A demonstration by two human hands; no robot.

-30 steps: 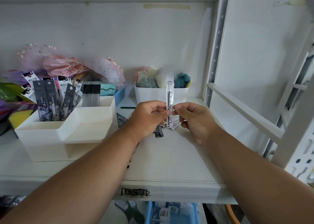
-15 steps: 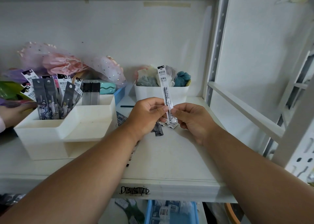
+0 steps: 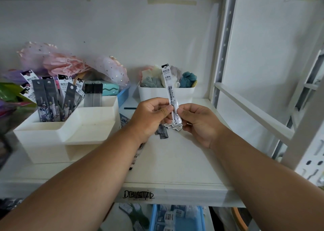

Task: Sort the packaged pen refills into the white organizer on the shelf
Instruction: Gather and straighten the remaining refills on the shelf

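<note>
A long white packaged pen refill stands nearly upright above the shelf, its top leaning slightly left. My left hand pinches its lower part from the left and my right hand pinches it from the right. More refill packets lie on the shelf under my hands. The white organizer sits at the left, with several dark and white refill packs standing in its back compartments.
A white bin of coloured fabric pieces stands behind my hands. Pink and lilac tulle items lie behind the organizer. A white upright post and a slanted rail bound the shelf at the right. A blue crate sits below.
The refill's top has tilted from upright to slightly left and the pack sits a little higher. Another person's hand seen at the far left half a second ago is gone.
</note>
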